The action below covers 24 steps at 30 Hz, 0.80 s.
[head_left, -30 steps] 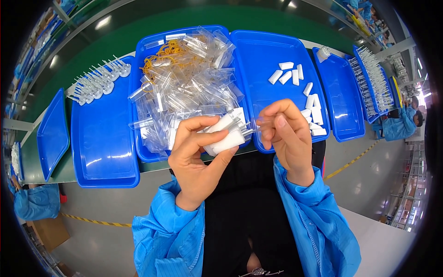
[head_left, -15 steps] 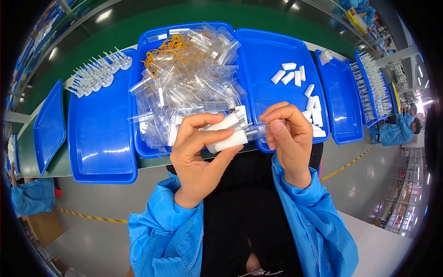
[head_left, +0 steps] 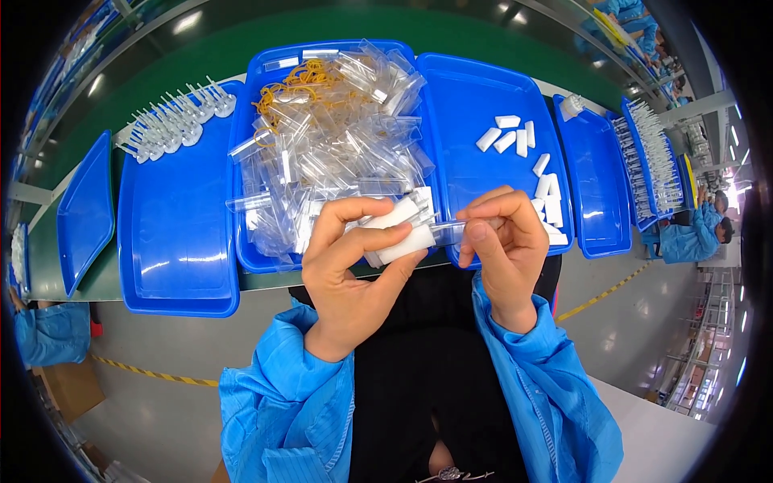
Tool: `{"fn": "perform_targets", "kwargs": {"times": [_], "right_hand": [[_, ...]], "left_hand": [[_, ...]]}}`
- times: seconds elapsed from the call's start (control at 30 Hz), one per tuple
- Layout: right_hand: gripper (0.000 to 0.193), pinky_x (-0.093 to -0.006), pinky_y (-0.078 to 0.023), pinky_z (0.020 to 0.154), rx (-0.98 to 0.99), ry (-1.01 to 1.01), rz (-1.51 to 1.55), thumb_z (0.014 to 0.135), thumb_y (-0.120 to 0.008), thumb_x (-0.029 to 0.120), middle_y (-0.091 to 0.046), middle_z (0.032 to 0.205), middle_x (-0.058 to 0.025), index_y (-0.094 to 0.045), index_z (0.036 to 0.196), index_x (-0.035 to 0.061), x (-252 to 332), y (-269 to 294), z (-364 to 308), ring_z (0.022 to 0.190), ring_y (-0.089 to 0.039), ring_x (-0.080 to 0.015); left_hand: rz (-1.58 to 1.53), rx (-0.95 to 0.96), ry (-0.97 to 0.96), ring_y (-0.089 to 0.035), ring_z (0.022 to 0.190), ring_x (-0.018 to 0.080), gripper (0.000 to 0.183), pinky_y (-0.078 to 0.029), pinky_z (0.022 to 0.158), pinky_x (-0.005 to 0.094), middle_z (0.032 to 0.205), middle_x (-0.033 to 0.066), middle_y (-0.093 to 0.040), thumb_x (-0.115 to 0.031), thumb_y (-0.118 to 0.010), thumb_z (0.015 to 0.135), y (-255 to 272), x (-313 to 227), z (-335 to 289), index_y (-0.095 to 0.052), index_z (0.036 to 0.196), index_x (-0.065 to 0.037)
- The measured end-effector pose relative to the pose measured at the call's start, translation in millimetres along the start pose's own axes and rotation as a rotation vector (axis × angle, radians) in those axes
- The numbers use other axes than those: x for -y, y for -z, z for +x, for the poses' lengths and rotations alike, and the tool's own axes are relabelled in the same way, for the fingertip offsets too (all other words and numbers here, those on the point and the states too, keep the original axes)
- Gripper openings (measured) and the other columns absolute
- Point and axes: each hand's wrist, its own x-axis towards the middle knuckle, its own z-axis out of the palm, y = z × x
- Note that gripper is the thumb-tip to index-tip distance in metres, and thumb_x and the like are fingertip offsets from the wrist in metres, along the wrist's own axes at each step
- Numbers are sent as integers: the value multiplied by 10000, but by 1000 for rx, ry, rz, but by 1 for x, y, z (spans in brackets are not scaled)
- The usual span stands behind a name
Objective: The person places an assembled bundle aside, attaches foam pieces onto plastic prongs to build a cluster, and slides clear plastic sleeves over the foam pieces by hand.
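Observation:
My left hand [head_left: 342,278] grips a bundle of white blocks [head_left: 405,246] between thumb and fingers, above the front edge of the middle tray. Thin rods or clear strips [head_left: 448,229] stick out of the bundle toward the right. At their far end, my right hand [head_left: 507,256] is closed in a pinch on a thin clear piece, whose exact kind is too small to tell. Behind the hands, the blue middle tray [head_left: 254,259] carries a heap of clear plastic sleeves [head_left: 342,141] and yellow rubber bands [head_left: 306,74].
The right-hand blue tray [head_left: 475,76] holds loose white blocks [head_left: 505,142]. On the left tray [head_left: 179,266] stand several white pieces with upright stems [head_left: 173,125]. Farther right is a narrow blue tray [head_left: 600,201], beyond it a rack of stemmed pieces [head_left: 651,157]. Co-workers [head_left: 696,229] sit at the sides.
My right hand has shifted slightly down, its fingertips still close to the bundle's right end. The left hand keeps its grip on the white blocks. The whole view has shifted slightly.

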Motion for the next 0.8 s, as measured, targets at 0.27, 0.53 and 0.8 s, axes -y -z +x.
{"fn": "perform_targets", "kwargs": {"times": [0.27,0.53,0.8], "right_hand": [[97,-204,-505,552,-6,41,22,901,-613,-23,-579,938,-111,-560,979,-46,-4,1,-1,661,-598,-97],[100,-204,-501,544,6,0,21,899,-622,-13,-587,904,-97,-561,973,-43,-2,3,3,661,-606,-95],[243,-205,-499,580,-192,39,116,901,-615,-28,-623,934,-125,-488,1109,-25,-11,-6,8,674,-596,-97]], "left_hand": [[90,75,-67,-615,996,211,256,-514,804,301,1074,107,-612,18,-818,664,3,0,3,-726,897,-34],[99,84,-75,-640,972,245,251,-532,777,318,1036,110,-619,34,-800,674,2,-5,4,-732,903,-42],[122,108,-171,-638,1002,291,376,-515,850,337,1097,148,-609,49,-756,705,-8,-6,9,-698,1066,-36]]}}
